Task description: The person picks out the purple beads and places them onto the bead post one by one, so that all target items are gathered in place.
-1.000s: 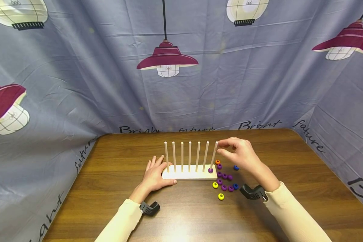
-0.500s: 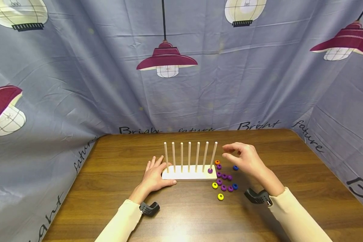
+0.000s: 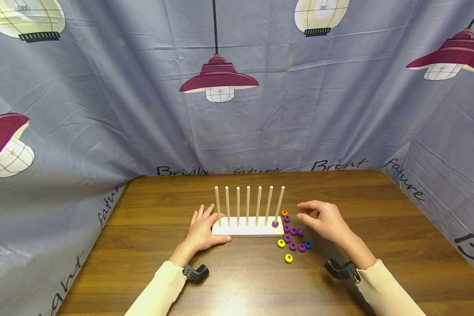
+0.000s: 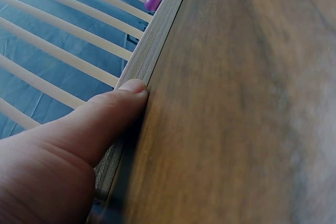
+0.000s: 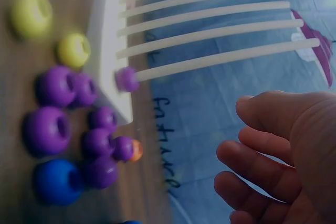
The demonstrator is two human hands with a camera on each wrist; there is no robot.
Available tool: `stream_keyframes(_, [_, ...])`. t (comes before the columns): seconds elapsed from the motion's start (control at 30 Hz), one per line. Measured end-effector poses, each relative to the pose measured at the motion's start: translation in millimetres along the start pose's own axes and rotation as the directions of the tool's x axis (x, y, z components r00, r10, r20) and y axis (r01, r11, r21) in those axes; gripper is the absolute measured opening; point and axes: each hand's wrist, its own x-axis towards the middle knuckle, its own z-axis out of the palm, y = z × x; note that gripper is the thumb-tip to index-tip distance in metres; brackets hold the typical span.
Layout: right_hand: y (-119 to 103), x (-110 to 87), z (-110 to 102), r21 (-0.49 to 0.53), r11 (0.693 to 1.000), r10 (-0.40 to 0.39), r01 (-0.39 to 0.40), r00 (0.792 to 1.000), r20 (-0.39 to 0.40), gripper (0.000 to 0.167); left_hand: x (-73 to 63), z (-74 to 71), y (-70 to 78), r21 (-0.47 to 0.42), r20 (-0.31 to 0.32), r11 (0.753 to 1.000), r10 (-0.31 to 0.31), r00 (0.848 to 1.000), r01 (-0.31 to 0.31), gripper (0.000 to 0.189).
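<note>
A white wooden peg stand with several upright pegs stands mid-table in the head view. My left hand grips its left end, thumb along the front edge and fingers behind, as the thumb also shows in the left wrist view. One purple bead sits at the bottom of the rightmost peg; the other pegs are bare. To the right of the stand my right hand hovers above the table, fingers loosely bent and holding nothing. Loose purple beads lie between it and the stand.
Two yellow beads lie nearest the front edge. An orange bead is at the stand's far right corner, and a blue bead lies right of the purple ones. A patterned curtain hangs behind the wooden table.
My right hand has moved down and to the right, away from the top of the rightmost peg. It now covers the farther blue bead in the head view. My left hand has stayed put.
</note>
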Motion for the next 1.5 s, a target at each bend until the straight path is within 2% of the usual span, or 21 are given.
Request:
stream_keyframes(0.33, [18, -20.6, 12, -0.004, 0.998, 0.067, -0.067, 0.996, 0.059, 0.021, 1.4, 0.3, 0.8, -0.01, -0.001, 1.0, 0.004, 1.0, -0.004, 0.068])
stream_keyframes(0.7, [27, -31.6, 21, -0.014, 0.994, 0.109, -0.108, 0.988, 0.109, 0.019, -1.2, 0.2, 1.5, -0.011, 0.002, 1.0, 0.005, 1.0, -0.005, 0.069])
stream_keyframes(0.97, [32, -35.6, 29, -0.005, 0.997, 0.078, -0.078, 0.989, 0.129, 0.017, -2.3, 1.5, 1.5, 0.0, -0.001, 1.0, 0.006, 1.0, -0.006, 0.069])
stream_keyframes(1.27, [30, -32.7, 30, -0.013, 0.997, 0.081, -0.08, 0.985, 0.152, 0.015, -1.3, 1.2, -2.3, 0.005, -0.013, 1.0, 0.008, 1.0, -0.008, 0.069])
stream_keyframes(1.5, [33, -32.1, 30, -0.035, 0.998, 0.054, -0.05, 0.987, 0.154, 0.015, 0.5, -0.1, -1.1, -0.004, 0.008, 1.0, 0.004, 1.0, -0.004, 0.069])
